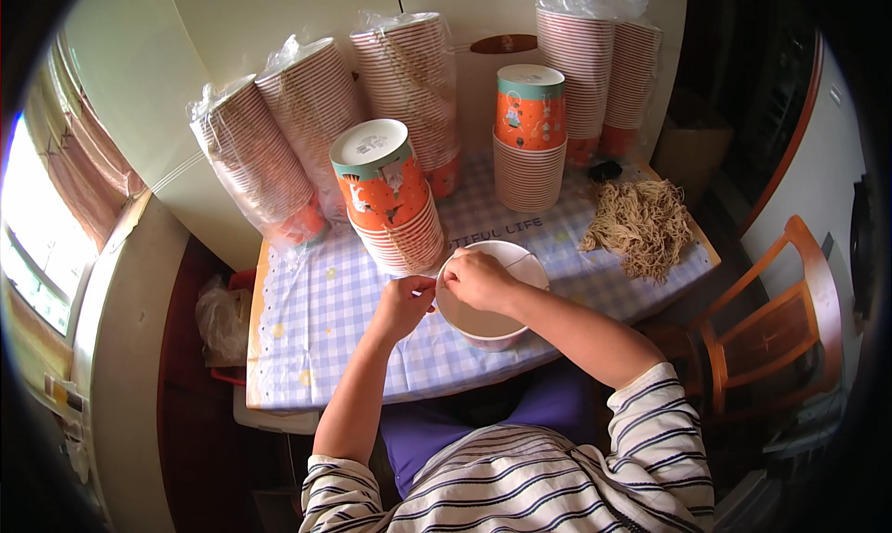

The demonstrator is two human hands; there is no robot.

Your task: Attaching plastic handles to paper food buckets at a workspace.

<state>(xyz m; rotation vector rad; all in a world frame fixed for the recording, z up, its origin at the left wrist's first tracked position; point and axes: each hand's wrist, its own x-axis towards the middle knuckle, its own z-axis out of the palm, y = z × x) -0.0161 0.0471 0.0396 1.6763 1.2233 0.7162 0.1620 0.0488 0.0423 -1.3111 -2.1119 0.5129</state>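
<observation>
A white paper bucket point(481, 329) stands open side up near the table's front edge, close to me. My left hand point(405, 306) is outside its left rim, thumb and fingers pinched together. Over the same stretch of rim, my right hand point(476, 278) reaches across the opening with its fingers closed and pointing down. Whatever the two hands pinch is too small or too hidden to make out. A thin cord point(517, 260) runs across the bucket's far right rim. To the right lies a tangled heap of tan cords point(641, 224).
Behind the bucket rise two upside-down stacks of orange paper buckets, a left stack point(384, 194) and a right stack point(531, 138). Plastic-wrapped bucket stacks point(404, 87) line the back. A checked cloth point(316, 333) covers the table. A wooden chair point(771, 338) stands at the right.
</observation>
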